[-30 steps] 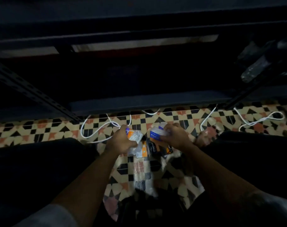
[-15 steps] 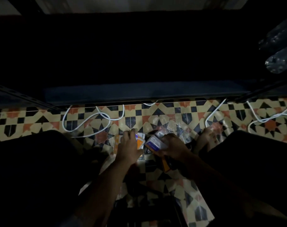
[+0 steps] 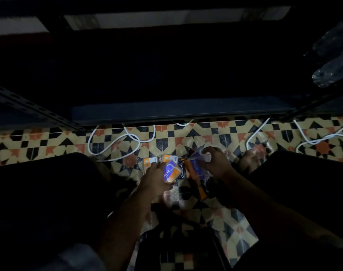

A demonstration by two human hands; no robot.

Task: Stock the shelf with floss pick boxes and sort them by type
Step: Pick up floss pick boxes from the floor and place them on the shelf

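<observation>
Head view: I am crouching over the patterned tile floor (image 3: 49, 145), sorting before anything goes up on the dark metal shelf (image 3: 178, 112), which looks to be holding none of these boxes as far as the gloom lets me see. Starting at my left, my left hand (image 3: 153, 178) is pinching a purple-and-orange floss pick box (image 3: 170, 171), tilted over two orange-and-white boxes (image 3: 159, 160) lying side by side on the tiles. Just right of it a black box marked "Charcoal" (image 3: 182, 170) is lying flat. My right hand (image 3: 215, 163) is gripping clear crinkled wrapping (image 3: 201, 156) around an orange-and-purple pack (image 3: 196, 171), though blur is hiding how the fingers lie. I judge the sound way is reading each label, keeping matching boxes stacked, and lifting one type at a time. A white cable (image 3: 115, 141) is looping between boxes and shelf edge, and my dark knees are closing both sides, so the clear path is straight ahead, over the cable.
</observation>
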